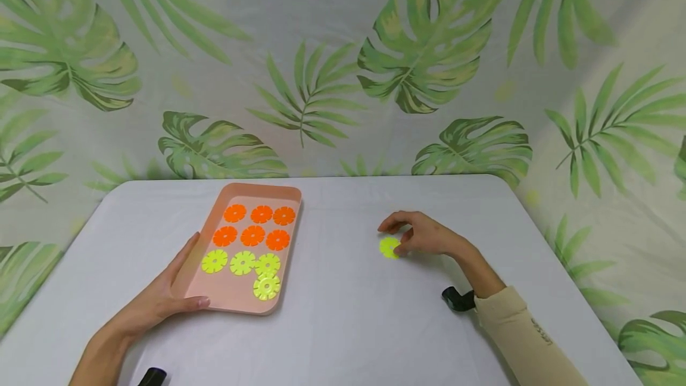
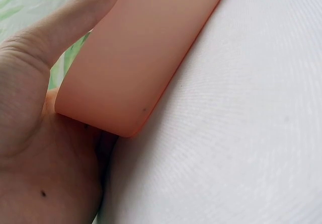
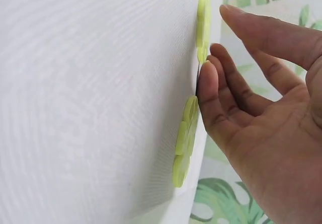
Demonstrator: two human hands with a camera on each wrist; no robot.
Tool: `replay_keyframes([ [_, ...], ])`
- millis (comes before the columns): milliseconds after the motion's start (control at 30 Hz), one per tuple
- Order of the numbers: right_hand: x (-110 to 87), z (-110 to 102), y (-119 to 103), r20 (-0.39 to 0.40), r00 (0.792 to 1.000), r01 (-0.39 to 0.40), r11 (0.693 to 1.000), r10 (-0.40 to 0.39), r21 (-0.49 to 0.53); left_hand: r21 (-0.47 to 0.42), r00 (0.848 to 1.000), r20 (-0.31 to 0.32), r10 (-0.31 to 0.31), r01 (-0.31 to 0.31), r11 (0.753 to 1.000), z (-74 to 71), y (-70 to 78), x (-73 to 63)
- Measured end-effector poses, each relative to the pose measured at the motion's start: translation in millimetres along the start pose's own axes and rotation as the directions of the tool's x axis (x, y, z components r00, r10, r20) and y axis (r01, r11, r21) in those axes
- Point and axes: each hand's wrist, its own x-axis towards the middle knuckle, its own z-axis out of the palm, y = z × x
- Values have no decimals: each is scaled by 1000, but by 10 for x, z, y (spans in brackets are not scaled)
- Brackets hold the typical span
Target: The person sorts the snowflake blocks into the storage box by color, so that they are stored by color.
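Observation:
A pink tray (image 1: 236,301) lies at the left of the white table, with orange notched discs (image 1: 252,235) in two rows and several yellow-green notched discs (image 1: 243,262) below them. My left hand (image 1: 155,299) holds the tray's near-left corner, thumb along the near edge and fingers along the left side. At right, my right hand (image 1: 429,235) hovers low with loosely bent fingers, right beside a loose yellow-green disc (image 1: 388,247). In the right wrist view its fingertips reach the table between two such discs, the lower one (image 3: 185,143) being hidden in the head view.
A white cloth covers the table (image 1: 337,320). Behind it hangs a leaf-printed curtain (image 1: 321,76). Black straps or camera parts (image 1: 458,299) sit at the wrists, close over the table.

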Motion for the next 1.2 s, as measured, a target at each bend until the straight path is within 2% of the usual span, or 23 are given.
replay_keyframes([
  [133, -6, 5, 21, 16, 1000, -1, 1000, 1, -25, 16, 1000, -7, 7, -6, 1000, 4, 2, -8],
  [333, 11, 42, 21, 29, 1000, 11, 993, -8, -114, 44, 1000, -17, 19, -18, 999, -14, -5, -8],
  [667, 57, 96, -37, -28, 997, -71, 975, 67, -208, 38, 1000, -15, 16, -15, 999, -5, 4, -11],
  [867, 96, 72, -48, -55, 991, -125, 979, 118, -163, 39, 1000, -13, -2, 2, 999, 1, 22, -1],
  [1000, 106, 14, -45, -40, 989, -146, 982, 142, -116, 40, 1000, -14, -5, 5, 999, -1, 24, -1],
  [1200, 112, -43, -26, -9, 989, -149, 983, 149, -107, 43, 1000, -16, -5, 6, 999, -3, 25, 1],
])
